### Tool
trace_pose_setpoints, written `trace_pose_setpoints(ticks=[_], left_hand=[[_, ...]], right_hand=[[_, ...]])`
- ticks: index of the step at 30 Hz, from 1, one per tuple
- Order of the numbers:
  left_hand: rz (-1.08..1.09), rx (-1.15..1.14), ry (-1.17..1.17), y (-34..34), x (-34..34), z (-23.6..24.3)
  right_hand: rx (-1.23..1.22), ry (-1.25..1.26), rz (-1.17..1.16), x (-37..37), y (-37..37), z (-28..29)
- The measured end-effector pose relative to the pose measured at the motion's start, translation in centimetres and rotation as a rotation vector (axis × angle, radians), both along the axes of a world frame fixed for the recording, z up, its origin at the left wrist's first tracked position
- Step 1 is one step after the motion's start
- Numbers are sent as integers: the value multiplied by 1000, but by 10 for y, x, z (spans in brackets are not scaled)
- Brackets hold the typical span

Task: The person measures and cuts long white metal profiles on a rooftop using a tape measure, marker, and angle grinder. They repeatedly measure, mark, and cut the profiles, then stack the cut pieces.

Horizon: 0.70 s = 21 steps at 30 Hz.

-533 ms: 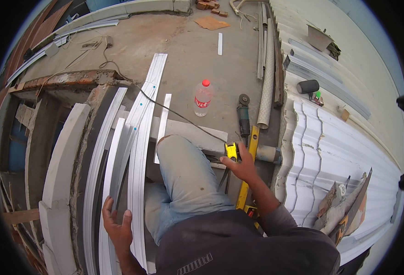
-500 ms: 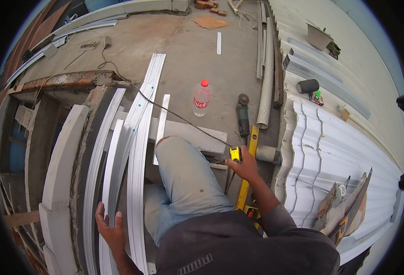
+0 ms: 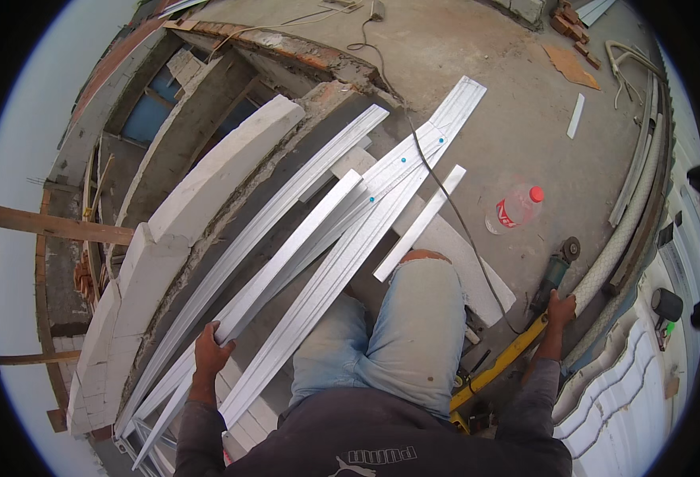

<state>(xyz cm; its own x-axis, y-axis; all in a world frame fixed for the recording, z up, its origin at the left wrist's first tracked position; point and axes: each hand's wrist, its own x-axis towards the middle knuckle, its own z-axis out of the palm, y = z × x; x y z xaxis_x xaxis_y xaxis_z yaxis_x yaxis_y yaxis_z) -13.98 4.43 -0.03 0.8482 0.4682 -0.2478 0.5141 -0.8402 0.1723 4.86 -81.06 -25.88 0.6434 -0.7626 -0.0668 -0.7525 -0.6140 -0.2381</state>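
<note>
Basically, the white metal channel (image 3: 285, 248) slants from 12 o'clock down to 8, its lower run by the L hand (image 3: 209, 351). Fingers of that hand are bent round the channel's edge, thumb on the other side, gripping it. Just beside, at approx. 1 o'clock, joined metal profiles (image 3: 406, 164) overlap at an angle w/ blue dots along the joint. R hand (image 3: 560, 308), approx. 4 o'clock, has curled fingers right by the rear end of the angle grinder (image 3: 554, 274) & the top end of the yellow spirit level (image 3: 509, 351); can't tell which of the two, if either, they grip. Short white strip (image 3: 420, 224) at 3 o'clock, near the knee, lies across a pale block (image 3: 465, 254). Clear plastic bottle (image 3: 515, 211), red cap, stands farther out, also approx. 3. Dark cable (image 3: 437, 179) runs from 12 to 4, crossing over the profiles. Farther out: bricks (image 3: 566, 22) between 1 & 2, white corrugated sheets (image 3: 616, 405) at 4, wooden plank (image 3: 56, 226) at 9, white masonry ledge (image 3: 235, 163) at 10.
</note>
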Motion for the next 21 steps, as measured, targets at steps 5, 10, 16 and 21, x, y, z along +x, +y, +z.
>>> trace_pose_setpoints(ticks=[5, 10, 16, 21], left_hand=[[-7, 70, -29, -19, -10, 13], [-112, 202, -152, -58, 8, 32], [-287, -189, -543, -169, 92, 44], [-543, -924, -429, -325, 160, 46]], right_hand=[[334, -8, -16, 63, -33, -73], [784, -39, -45, 93, -35, -58], [1448, -504, -299, 76, 35, 58], [1312, -929, 89, 49, 123, 231]])
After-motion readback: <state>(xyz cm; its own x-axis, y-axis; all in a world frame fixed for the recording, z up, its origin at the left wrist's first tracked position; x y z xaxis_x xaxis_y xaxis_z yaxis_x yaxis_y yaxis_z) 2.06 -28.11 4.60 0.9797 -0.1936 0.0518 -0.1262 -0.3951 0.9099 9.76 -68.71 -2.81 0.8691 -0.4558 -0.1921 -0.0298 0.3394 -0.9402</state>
